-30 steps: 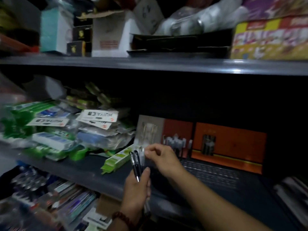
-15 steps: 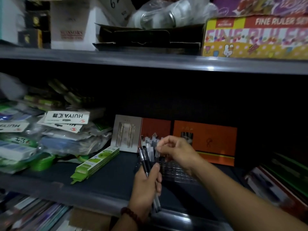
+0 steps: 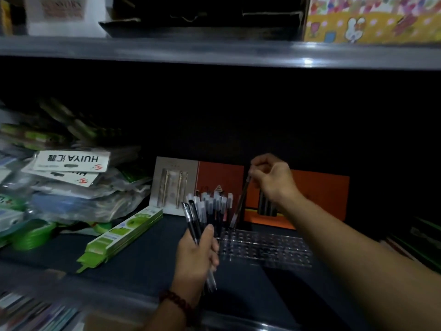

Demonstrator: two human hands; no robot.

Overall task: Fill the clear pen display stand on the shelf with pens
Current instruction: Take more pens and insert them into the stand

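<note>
Head view, the only one I have: I am looking into a dark shelf (image 3: pixel 133 256) under a grey upper shelf edge. My left hand (image 3: pixel 196 256) is closed around a bundle of pens (image 3: pixel 194 219), thumb pressed over the barrels, caps pointing up and the clear ends sticking out below the palm. A bead bracelet (image 3: pixel 177 303) sits on that wrist. My right hand (image 3: pixel 272 177) is raised above the stand, its fingertips pinched shut on the top end of a single pen (image 3: pixel 239 204), which hangs tilted with its lower end at the back left part of the stand (image 3: pixel 267 247). The stand is a clear block full of holes lying on the shelf, just right of my left hand and directly in front of an orange card (image 3: pixel 319 194). A cluster of capped pens (image 3: pixel 217 206) stands upright at the stand's left end; I think they are seated in its holes, though the bundle in my left hand partly covers their bases. The rest of the holes look bare. To the left lies a green flat pack (image 3: pixel 121 237), angled, and beyond it a heap of plastic bags (image 3: pixel 71 187) with a white HUIYA label. A grey card (image 3: pixel 174 187) leans beside the orange one.
</note>
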